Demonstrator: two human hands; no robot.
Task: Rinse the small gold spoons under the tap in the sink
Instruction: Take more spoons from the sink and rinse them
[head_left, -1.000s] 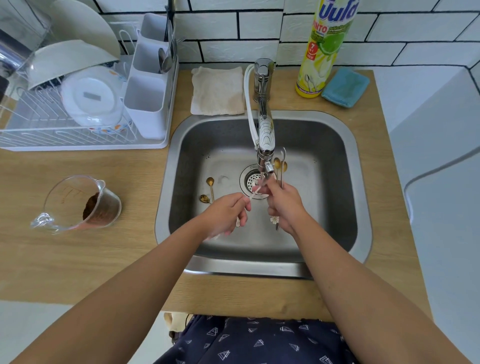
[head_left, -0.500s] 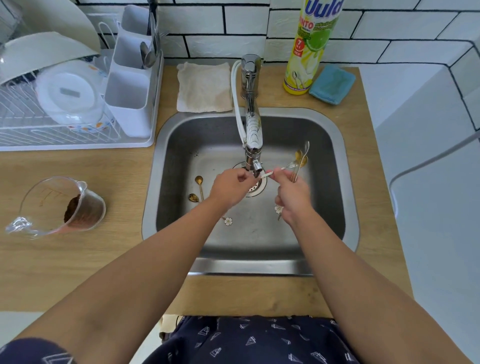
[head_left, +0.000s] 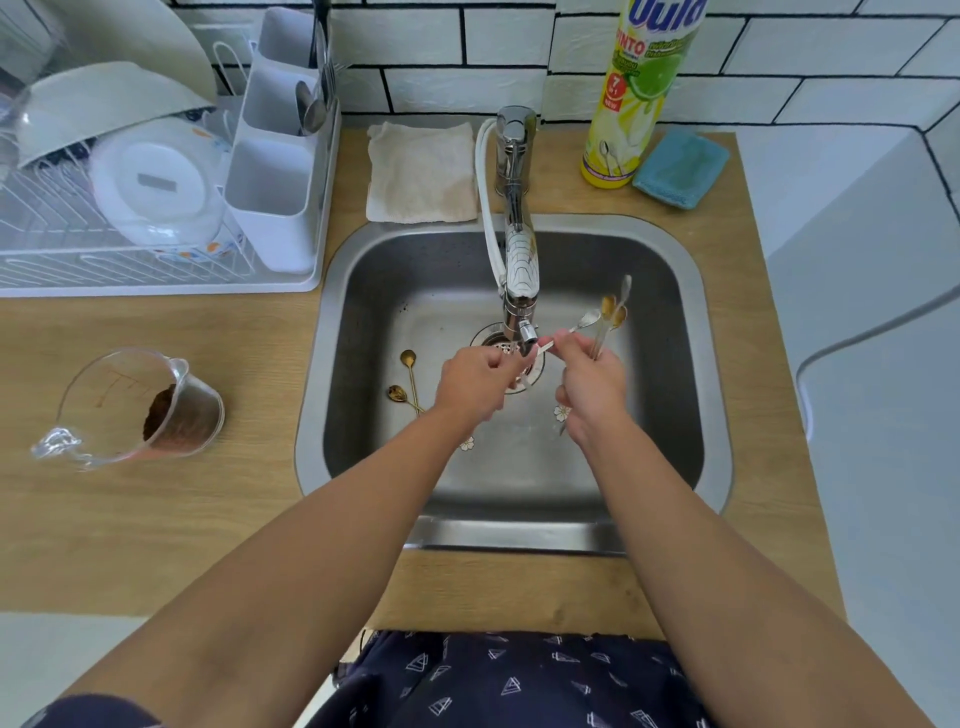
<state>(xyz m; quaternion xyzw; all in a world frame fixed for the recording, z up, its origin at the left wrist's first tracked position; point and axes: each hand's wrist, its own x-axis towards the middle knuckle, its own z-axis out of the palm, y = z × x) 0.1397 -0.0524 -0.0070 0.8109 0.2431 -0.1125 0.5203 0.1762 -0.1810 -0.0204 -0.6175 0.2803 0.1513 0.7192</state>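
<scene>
My right hand (head_left: 589, 389) grips a bunch of small gold spoons (head_left: 610, 312), bowls pointing up and away, with one spoon angled sideways so its handle reaches under the tap spout (head_left: 522, 332). My left hand (head_left: 475, 382) is closed around the near end of that spoon right below the spout. Two more gold spoons (head_left: 408, 382) lie on the floor of the steel sink (head_left: 691, 374), left of the drain. Flower-shaped handle ends show beneath both hands.
A white dish rack (head_left: 156, 218) with bowls and a cutlery caddy stands at the back left. A glass measuring jug (head_left: 135, 405) with brown powder lies on the wooden counter. Behind the sink are a folded cloth (head_left: 421, 171), a dish soap bottle (head_left: 639, 93) and a blue sponge (head_left: 680, 166).
Both hands rose from above the drain to the spout. The right hand shifted right with its spoons, and one spoon now lies sideways between the hands.
</scene>
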